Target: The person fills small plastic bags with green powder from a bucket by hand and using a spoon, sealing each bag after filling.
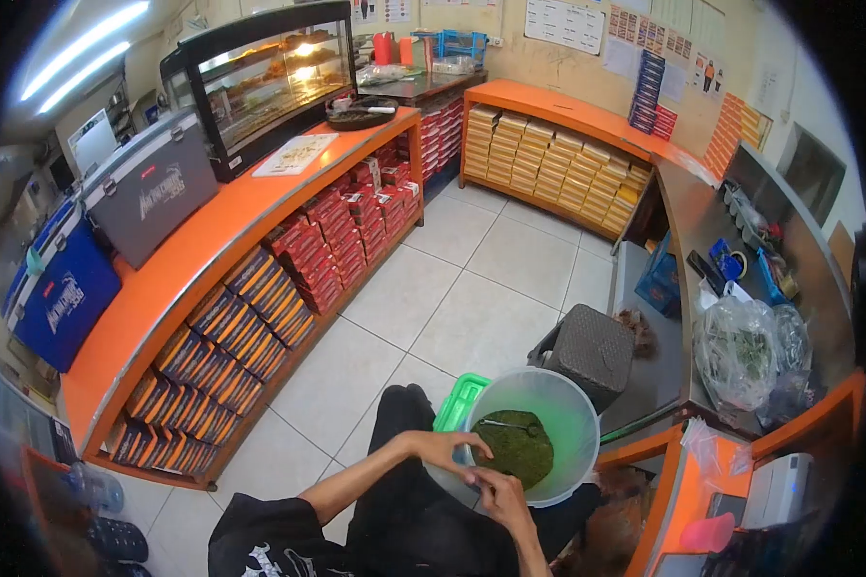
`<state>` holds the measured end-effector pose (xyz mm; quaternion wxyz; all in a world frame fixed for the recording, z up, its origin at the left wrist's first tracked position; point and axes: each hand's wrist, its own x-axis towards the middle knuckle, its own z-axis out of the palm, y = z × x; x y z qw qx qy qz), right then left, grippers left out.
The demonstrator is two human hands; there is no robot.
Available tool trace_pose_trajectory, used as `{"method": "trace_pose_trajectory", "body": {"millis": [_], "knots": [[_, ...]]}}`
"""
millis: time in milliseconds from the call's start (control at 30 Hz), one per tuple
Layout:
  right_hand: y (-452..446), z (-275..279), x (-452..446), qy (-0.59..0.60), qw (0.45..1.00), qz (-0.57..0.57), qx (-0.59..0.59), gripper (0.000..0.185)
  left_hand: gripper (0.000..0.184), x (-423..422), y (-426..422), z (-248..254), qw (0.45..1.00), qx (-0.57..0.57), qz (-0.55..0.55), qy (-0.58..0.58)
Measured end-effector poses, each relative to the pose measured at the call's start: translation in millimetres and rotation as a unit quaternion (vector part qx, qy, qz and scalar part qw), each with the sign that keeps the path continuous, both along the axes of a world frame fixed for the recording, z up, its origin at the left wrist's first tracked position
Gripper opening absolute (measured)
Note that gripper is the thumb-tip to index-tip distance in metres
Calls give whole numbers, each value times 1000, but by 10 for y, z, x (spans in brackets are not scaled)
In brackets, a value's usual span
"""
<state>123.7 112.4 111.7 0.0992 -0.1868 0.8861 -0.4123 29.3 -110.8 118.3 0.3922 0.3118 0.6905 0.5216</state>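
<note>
A translucent tub (pixel 579 423) stands between my knees with a mass of fine green stuff (pixel 529 460) in it. A metal utensil, perhaps a spoon or scoop (pixel 502 424), lies on the green stuff. Over the tub's near left rim, my left hand (pixel 447 449) is curved, thumb and fingers apart. Its thumb meets my right hand (pixel 500 494), whose fingers are pinched together. Whatever lies between the fingertips is too small to make out. A bright green plastic container (pixel 460 402) sits against the tub's far left side.
A dark woven-pattern stool (pixel 595 354) stands beyond the tub. To the right, a counter holds clear plastic bags (pixel 736 348) and a pink cup (pixel 708 532). On the left, an orange counter (pixel 231 210) carries coolers (pixel 152 188) and a glass display case (pixel 274 82), with stacked boxes (pixel 226 361) below.
</note>
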Motion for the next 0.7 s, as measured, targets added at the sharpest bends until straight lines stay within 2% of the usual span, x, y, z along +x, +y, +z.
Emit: {"method": "trace_pose_trajectory", "body": {"millis": [67,100,133,167,200,267,300,333,400,433,467,500,533,567,600,667,700], "knots": [[-47,20,-26,39,997,7,-70,23,68,119,38,-9,975,-23,-28,220],[-81,38,-35,51,994,9,-94,27,62,171,53,-53,963,-38,0,266],[-123,85,-26,36,999,22,-28,34,62,188,52,-152,964,-42,-3,263],[-152,134,-8,19,998,35,39,42,60,189,54,-276,944,-80,3,320],[-182,212,-4,10,999,31,38,42,59,218,65,-370,920,-115,9,375],[-247,358,-46,-75,985,89,128,50,57,250,91,-417,928,-114,7,354],[-272,335,-36,-85,985,86,126,50,58,257,108,-433,920,-124,24,370],[-302,273,-14,-50,989,62,124,51,60,273,110,-449,912,-135,39,385],[-349,79,13,-7,990,46,136,52,56,261,67,-498,912,-76,74,397],[-368,69,11,-5,987,51,150,51,53,252,67,-529,922,-48,87,374],[-382,48,-28,-51,983,61,166,45,45,240,57,-594,926,-55,112,355],[-349,-26,-24,-11,988,64,143,38,40,242,42,-563,938,-35,141,315],[-315,44,-86,38,995,50,81,40,38,271,27,-571,921,7,192,339],[-263,137,-189,-3,1000,8,-3,38,31,253,50,-450,922,1,209,326],[-156,125,-287,22,997,-35,-63,27,23,263,4,-594,912,-35,255,319],[82,220,-531,8,967,-188,-172,18,15,239,-46,-584,916,-27,310,253],[243,145,-698,-1,951,-250,-181,17,15,255,-89,-647,920,9,342,193]]}}
